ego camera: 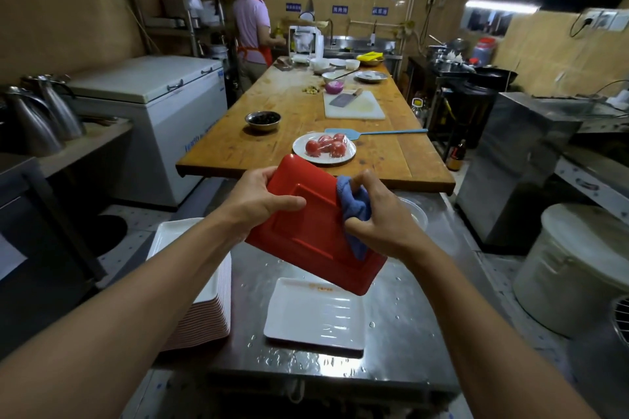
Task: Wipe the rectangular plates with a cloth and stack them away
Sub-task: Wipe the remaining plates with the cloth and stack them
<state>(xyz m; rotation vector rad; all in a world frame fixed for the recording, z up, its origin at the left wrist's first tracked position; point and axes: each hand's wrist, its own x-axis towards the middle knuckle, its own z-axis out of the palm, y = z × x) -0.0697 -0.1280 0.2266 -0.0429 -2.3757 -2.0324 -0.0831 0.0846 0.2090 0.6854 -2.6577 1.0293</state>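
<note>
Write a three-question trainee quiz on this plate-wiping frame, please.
1. True or false: the red plate is held with its underside toward the camera.
2. Which hand presses the blue cloth: A) left hand, B) right hand?
3. The white plate lies on the wet ____ counter.

Key: 1 true; 2 B; 3 steel.

Head view, looking forward and down over the steel counter (401, 326)

A single wide-angle camera sits close above the counter's near edge, facing along its length toward the wooden table (299, 102) beyond and the tiled wall behind; the frame edges bow.
</note>
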